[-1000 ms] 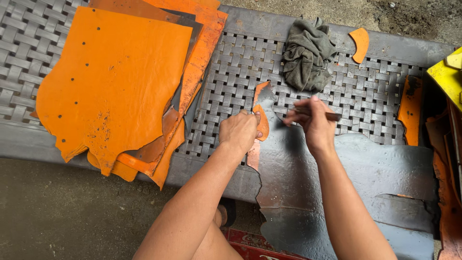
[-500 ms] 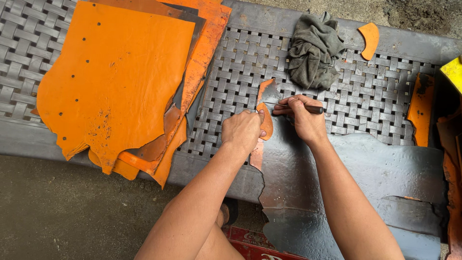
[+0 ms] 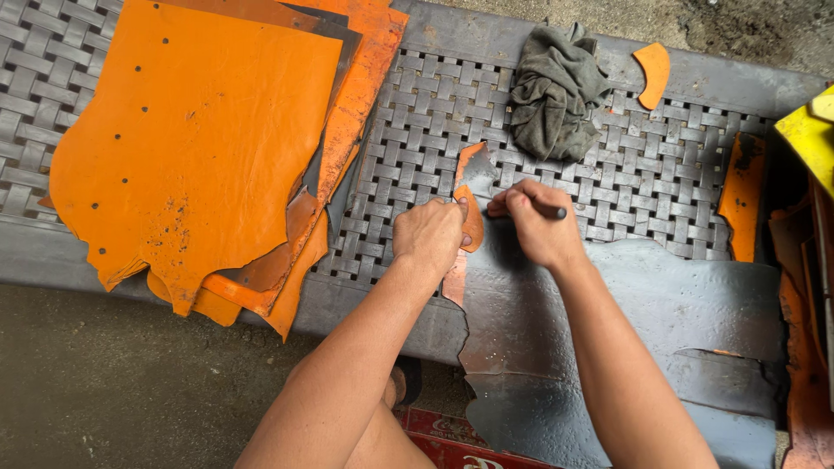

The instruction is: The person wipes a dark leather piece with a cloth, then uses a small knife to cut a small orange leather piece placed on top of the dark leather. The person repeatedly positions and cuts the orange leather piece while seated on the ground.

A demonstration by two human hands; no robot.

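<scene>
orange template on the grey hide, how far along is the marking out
Looks done: one cut orange piece lies beside the rag. In hand: the left hand presses the small orange template onto the grey hide, and the right hand holds a dark tool at its edge. Left: most of the hide shows no marks or cuts, and the orange stack lies untouched.

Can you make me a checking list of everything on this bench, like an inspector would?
Surface: grey woven-strap bench, worn.
Job's things: grey leather sheet lying flat; small orange template pressed on it by the left hand; right hand grips a dark pen-like tool beside the template.
Clutter: stack of orange leather pieces; crumpled grey rag; orange offcut; orange strip.
Hands: both bare, both busy.
Cables: nothing seen.
Surroundings: bare concrete floor; yellow object at the right edge.
</scene>
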